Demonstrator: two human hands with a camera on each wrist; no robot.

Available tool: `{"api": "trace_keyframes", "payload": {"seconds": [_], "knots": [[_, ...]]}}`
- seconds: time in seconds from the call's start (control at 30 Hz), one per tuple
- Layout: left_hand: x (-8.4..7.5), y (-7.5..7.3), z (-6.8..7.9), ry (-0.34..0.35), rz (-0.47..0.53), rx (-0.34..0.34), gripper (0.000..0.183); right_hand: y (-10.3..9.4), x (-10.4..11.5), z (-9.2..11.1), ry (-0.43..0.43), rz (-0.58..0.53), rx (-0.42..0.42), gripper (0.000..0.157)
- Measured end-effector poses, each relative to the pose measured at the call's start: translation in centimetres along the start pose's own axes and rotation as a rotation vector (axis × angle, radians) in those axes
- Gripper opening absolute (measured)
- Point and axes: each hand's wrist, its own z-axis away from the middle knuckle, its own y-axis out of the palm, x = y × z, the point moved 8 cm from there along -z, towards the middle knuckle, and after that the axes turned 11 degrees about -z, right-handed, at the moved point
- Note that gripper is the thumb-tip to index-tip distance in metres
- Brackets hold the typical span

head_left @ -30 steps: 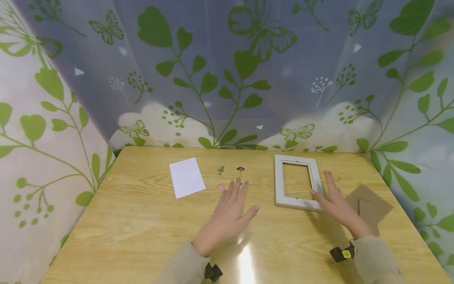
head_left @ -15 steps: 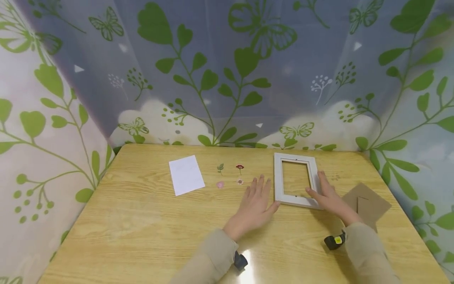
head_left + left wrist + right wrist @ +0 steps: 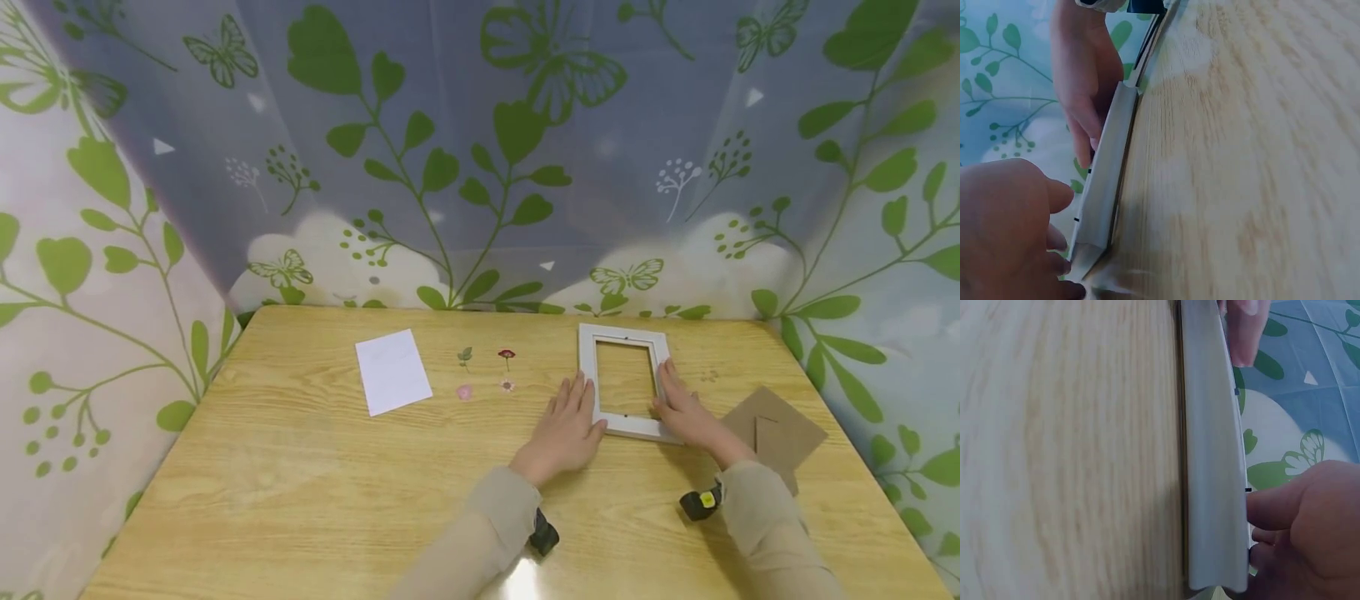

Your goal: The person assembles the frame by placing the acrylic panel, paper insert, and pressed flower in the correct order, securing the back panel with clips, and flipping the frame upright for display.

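Observation:
A white picture frame [image 3: 636, 427] with an open middle lies on the wooden table, its near edge showing in both wrist views. My left hand [image 3: 564, 432] touches its left side with outstretched fingers, the thumb by the near left corner. On the right side rests my right hand [image 3: 692, 417], fingers extended along the bar and thumb near the inner edge. Left of the frame lie a dark red flower [image 3: 507, 355], a green leaf sprig [image 3: 465, 357], a pink blossom [image 3: 465, 392] and a pale flower [image 3: 507, 386], all flat and small.
A white sheet of paper [image 3: 393, 372] lies farther left. The brown backing board [image 3: 787, 429] is partly behind the right forearm. A faint small sprig [image 3: 708, 376] lies right of the frame. Patterned cloth [image 3: 480, 167] rises behind the table [image 3: 315, 483].
My left hand has moved right, from beside the flowers to the frame's left side. My right hand has shifted slightly left onto the frame's right bar. The frame stays in place.

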Motion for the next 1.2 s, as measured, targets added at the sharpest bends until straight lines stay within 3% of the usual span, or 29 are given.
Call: {"api": "trace_keyframes", "payload": {"seconds": [0.23,0.5,0.8,1.2], "knots": [[0.0,0.9,-0.7,-0.031,-0.045,0.04,0.06,0.3,-0.1,0.1,-0.019,-0.004,0.012,0.066],[0.3,1.3,0.2,-0.026,-0.123,0.04,0.061,1.3,0.3,0.8,-0.042,-0.016,0.019,0.065],[0.2,0.8,2.1,0.023,-0.186,-0.016,0.061,2.2,1.1,2.2,-0.046,0.026,0.01,0.067],[0.2,0.6,5.7,0.059,-0.253,0.017,0.061,4.5,2.5,4.5,-0.068,0.055,0.008,0.067]]}}
